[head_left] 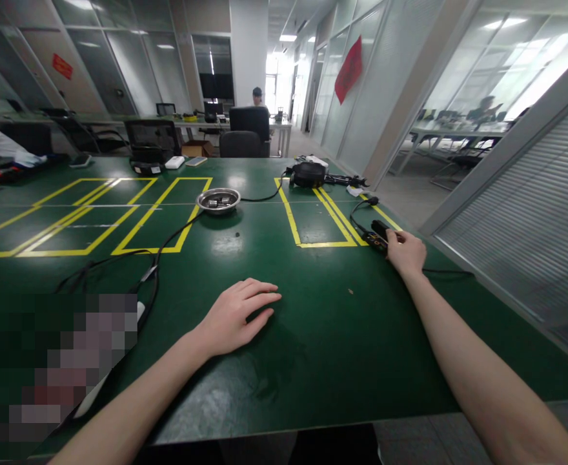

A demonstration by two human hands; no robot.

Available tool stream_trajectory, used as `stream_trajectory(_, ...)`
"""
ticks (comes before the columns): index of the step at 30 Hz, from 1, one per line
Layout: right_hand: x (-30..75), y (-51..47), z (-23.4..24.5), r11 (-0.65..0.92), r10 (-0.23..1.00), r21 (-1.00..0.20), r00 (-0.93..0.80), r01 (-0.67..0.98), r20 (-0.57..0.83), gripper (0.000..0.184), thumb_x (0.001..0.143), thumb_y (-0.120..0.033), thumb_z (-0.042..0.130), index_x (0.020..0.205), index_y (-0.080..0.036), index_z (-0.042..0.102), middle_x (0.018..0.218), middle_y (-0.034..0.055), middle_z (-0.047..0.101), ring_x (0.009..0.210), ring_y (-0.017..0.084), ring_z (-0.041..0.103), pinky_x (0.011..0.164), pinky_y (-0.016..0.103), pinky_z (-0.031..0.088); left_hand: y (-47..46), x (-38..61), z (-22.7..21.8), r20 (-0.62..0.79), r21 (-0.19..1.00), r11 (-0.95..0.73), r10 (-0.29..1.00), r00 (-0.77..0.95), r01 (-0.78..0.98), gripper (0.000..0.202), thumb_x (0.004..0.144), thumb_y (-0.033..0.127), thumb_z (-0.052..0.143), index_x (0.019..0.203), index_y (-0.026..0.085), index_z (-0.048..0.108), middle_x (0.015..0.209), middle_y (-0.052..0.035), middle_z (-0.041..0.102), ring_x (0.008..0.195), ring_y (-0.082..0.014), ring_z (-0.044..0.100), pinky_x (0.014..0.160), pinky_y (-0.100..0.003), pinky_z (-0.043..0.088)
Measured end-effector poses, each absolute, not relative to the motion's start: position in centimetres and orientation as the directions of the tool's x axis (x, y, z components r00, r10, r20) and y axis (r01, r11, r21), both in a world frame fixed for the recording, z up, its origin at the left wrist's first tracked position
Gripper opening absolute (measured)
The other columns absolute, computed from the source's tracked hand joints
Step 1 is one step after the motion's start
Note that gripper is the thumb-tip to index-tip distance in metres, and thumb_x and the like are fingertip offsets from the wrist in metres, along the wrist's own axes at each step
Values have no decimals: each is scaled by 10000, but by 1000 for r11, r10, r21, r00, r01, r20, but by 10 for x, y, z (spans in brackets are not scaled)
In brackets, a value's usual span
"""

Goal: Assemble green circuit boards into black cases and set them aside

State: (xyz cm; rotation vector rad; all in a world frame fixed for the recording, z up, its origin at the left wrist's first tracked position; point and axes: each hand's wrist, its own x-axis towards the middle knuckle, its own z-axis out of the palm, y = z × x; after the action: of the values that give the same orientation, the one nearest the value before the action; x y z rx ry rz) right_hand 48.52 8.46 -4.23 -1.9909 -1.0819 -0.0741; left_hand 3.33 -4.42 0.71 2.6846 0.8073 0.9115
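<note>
My left hand (243,314) rests on or just over the green tabletop (313,361), its fingers stretched out and nothing in it. Off to the right, the fingers of my right hand (406,250) close on a black corded object (375,241) with small gold-coloured marks; its exact kind is unclear. My palm and fingers cover its near end. A cord loops from its far side to a black plug (372,201), and another black cable (448,272) runs out to the right behind my wrist.
Farther back stand a metal bowl (219,201) holding small metal parts, and a black device (308,174) with a cord. Yellow tape (326,245) marks rectangles. Black cables (155,268) and a blurred-out object (90,349) lie left. A person (257,97) sits in the background.
</note>
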Motion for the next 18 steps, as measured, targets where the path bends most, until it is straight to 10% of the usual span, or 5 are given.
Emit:
stream_trajectory(7, 483, 82, -40, -279, 651, -631, 625, 724, 429, 561, 807, -443, 644, 1270, -126, 665, 922, 143, 735, 886, 324, 682, 873, 457, 521, -46, 33, 9, 475, 353, -820, 572, 669, 451, 252, 1004, 216, 562, 1220, 205, 692, 1290, -115, 711, 1128, -245, 685, 944, -447, 593)
stream_trajectory(18, 475, 73, -26, -260, 752, -517, 507, 816, 421, 413, 668, -517, 774, 908, -206, 649, 993, 137, 640, 894, 325, 622, 792, 455, 519, -45, 33, 6, 464, 380, -817, 574, 675, 434, 231, 994, 216, 584, 1193, 200, 701, 1253, -104, 724, 1121, -241, 689, 929, -433, 593)
